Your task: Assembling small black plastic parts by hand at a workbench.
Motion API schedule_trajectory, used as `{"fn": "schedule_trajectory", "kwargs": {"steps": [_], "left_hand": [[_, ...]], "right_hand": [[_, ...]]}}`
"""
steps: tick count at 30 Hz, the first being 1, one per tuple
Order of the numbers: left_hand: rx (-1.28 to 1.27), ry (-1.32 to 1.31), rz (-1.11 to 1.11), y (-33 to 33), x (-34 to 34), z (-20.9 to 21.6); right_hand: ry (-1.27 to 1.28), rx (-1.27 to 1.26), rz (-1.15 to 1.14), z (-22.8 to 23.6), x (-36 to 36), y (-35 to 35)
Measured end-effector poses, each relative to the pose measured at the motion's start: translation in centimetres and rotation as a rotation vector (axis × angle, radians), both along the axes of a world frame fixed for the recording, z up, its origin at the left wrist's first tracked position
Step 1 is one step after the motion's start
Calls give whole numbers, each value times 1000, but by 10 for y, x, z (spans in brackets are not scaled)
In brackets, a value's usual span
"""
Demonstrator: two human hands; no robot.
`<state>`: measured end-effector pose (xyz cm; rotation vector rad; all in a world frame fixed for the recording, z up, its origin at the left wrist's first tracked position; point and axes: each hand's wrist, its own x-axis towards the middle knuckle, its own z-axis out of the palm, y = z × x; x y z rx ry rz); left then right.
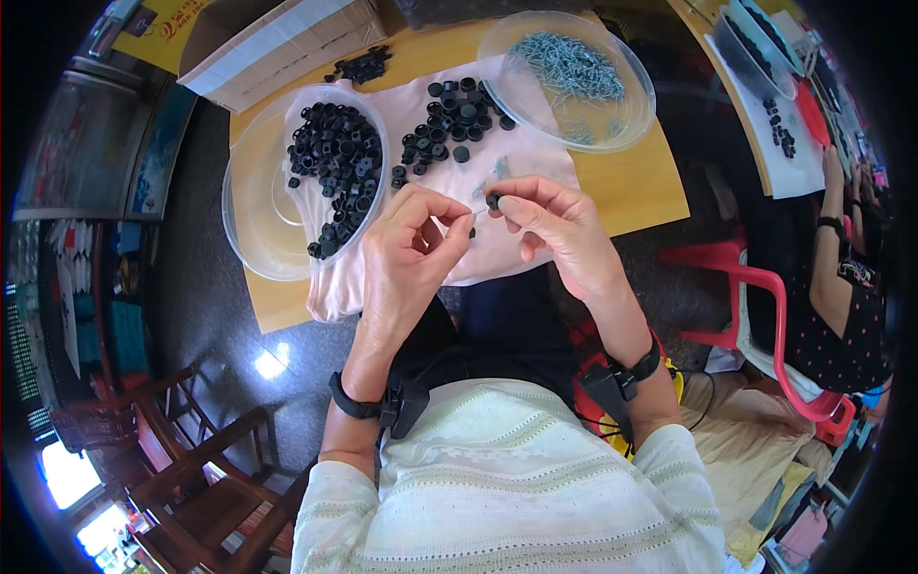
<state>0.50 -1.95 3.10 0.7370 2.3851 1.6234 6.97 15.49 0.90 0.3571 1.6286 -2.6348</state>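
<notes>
Over the near part of the pink cloth point(535, 143), my two hands meet almost fingertip to fingertip. My left hand point(406, 244) is closed in a pinch on a thin metal screw point(479, 210), which points toward the right hand. Between the thumb and fingers of my right hand point(564, 225) sits a small black plastic knob point(492, 201). Screw and knob are very close; whether they touch I cannot tell. A few loose screws point(500, 168) lie on the cloth just beyond the fingers. Farther off, several black knobs point(462, 153) are spread in a loose pile.
A clear tub point(239, 225) with many black knobs stands at left; a round clear tray point(643, 115) of screws is at far right. Behind are a cardboard box point(287, 57) and small black parts point(361, 65). Another person's arm point(830, 210) and a red chair point(779, 325) are at right.
</notes>
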Motion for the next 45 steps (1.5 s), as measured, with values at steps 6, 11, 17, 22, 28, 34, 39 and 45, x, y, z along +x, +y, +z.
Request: {"fn": "schedule_trajectory", "kwargs": {"steps": [6, 11, 17, 22, 28, 34, 39, 45], "left_hand": [[98, -12, 20, -1, 5, 4], [81, -5, -4, -4, 9, 8], [-151, 406, -15, -5, 20, 13], [-162, 514, -59, -4, 21, 9], [-30, 197, -61, 3, -3, 2], [-301, 465, 104, 28, -38, -27], [-364, 483, 147, 37, -45, -33], [81, 174, 7, 23, -30, -18]], "right_hand": [[-6, -70, 50, 6, 5, -3], [3, -52, 47, 8, 11, -6], [7, 99, 21, 10, 18, -12], [-9, 84, 12, 9, 23, -15], [3, 34, -139, -3, 23, -5], [-20, 9, -180, -11, 20, -3], [-41, -17, -153, -7, 20, -1], [4, -28, -157, 3, 20, -2]]}}
